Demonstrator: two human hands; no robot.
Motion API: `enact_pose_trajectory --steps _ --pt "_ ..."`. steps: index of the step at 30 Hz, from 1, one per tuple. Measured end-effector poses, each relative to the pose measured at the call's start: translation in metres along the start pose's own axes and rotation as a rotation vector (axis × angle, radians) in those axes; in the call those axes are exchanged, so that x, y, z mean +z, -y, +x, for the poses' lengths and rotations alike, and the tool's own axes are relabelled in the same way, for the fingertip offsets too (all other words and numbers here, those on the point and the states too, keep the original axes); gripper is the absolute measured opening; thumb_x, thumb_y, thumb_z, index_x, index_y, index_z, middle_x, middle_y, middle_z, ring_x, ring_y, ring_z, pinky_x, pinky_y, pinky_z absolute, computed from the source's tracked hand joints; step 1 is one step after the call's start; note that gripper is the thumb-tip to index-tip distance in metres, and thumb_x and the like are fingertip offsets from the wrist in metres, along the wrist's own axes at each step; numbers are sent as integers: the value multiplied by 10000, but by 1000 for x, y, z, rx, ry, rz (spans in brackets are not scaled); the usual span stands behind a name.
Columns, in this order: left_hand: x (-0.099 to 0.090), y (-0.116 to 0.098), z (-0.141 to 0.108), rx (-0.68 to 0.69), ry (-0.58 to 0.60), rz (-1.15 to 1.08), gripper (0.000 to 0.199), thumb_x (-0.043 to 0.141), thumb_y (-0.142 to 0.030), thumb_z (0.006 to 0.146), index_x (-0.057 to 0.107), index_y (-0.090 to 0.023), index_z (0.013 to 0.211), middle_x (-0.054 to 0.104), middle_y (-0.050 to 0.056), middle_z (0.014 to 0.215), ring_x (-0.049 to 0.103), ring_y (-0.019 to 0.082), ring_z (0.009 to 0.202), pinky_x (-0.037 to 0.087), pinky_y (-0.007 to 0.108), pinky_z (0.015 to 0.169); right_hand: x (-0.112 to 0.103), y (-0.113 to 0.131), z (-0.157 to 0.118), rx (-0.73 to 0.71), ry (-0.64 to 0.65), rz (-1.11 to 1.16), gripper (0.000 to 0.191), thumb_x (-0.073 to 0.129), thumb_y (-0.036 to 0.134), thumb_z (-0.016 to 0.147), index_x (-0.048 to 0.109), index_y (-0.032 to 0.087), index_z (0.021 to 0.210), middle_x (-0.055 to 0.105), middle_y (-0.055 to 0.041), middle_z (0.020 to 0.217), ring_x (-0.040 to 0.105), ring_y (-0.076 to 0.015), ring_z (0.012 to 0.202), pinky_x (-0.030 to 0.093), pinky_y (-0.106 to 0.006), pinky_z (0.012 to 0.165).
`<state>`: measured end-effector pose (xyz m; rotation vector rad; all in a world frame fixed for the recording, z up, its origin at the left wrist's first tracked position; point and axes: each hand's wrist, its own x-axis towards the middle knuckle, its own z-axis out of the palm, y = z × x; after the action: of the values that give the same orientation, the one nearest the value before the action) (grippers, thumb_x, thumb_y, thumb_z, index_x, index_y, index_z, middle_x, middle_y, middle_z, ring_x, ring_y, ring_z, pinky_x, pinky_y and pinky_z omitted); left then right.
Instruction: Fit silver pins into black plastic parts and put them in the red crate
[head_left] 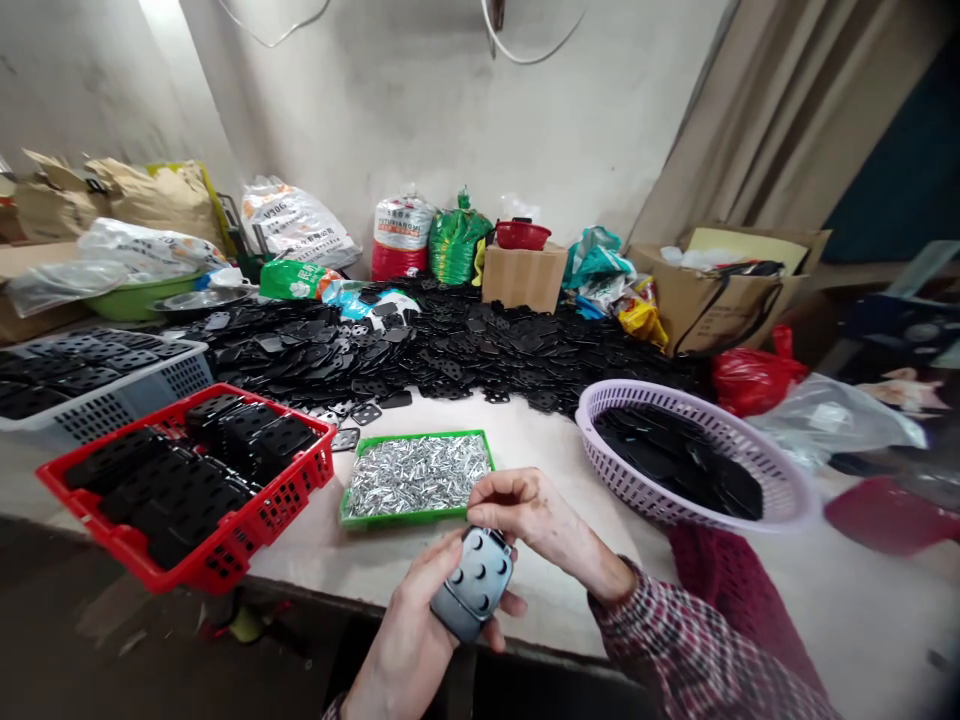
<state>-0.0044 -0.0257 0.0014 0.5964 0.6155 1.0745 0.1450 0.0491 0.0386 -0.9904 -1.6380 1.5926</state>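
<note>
Across the bench (pixel 525 440), black plates (pixel 450 350) heap behind a green tray (pixel 412 518). Left hand (pixel 409 640) grips a grey plate (pixel 474 582); right hand (pixel 525 510) pinches its top edge.

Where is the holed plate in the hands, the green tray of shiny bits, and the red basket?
Holed plate (pixel 480 578): head view, on its dark face.
Green tray (pixel 401 515): head view, on its near rim.
Red basket (pixel 277 515): head view, on its side wall.

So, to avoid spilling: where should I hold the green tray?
Take the near long rim of the green tray from your side, with both hands: it is shallow and filled with loose silver pins, so it should stay level.
</note>
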Motion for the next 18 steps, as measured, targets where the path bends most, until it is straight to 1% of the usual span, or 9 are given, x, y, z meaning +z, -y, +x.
enact_pose_trajectory --steps 3,5,7,10,13,18 --pt "-2 -2 5 -30 21 -50 364 474 -364 930 653 -104 1112 661 176 1124 687 310 819 488 314 531 -8 1 3 12 43 -1 166 706 303 768 678 140 777 568 30 582 444 -67 444 352 -180 429" --pt "-6 -1 10 -42 17 -64 376 477 -369 931 647 -100 1131 649 178 1166 687 302 830 503 314 545 -14 0 6 9 52 -13 159 714 283 755 690 131 792 579 23 607 457 -66 483 359 -178 468" --pt "-10 1 14 -42 4 -54 394 479 -391 932 646 -93 1129 650 182 1167 689 284 805 509 306 538 -18 -4 10 24 54 -26 166 726 274 737 694 122 796 582 19 614 467 -70 503 371 -184 495" --pt "-17 4 19 -16 -36 -7 378 537 -400 907 643 -104 1117 673 172 1112 700 270 771 497 273 493 -20 -13 14 48 50 -8 178 729 280 733 687 122 802 584 21 617 470 -70 495 379 -190 501" --pt "-20 6 19 -4 -67 55 335 639 -321 852 635 -125 1124 696 150 1049 712 256 738 468 230 451 -20 -21 15 62 75 78 187 728 296 740 677 130 809 596 22 644 493 -72 509 416 -196 534" --pt "-21 4 17 -25 -98 98 276 659 -318 835 630 -150 1053 717 118 929 707 220 623 403 186 366 -23 -18 12 96 156 122 208 732 322 742 666 129 787 612 15 638 535 -88 525 448 -208 550"
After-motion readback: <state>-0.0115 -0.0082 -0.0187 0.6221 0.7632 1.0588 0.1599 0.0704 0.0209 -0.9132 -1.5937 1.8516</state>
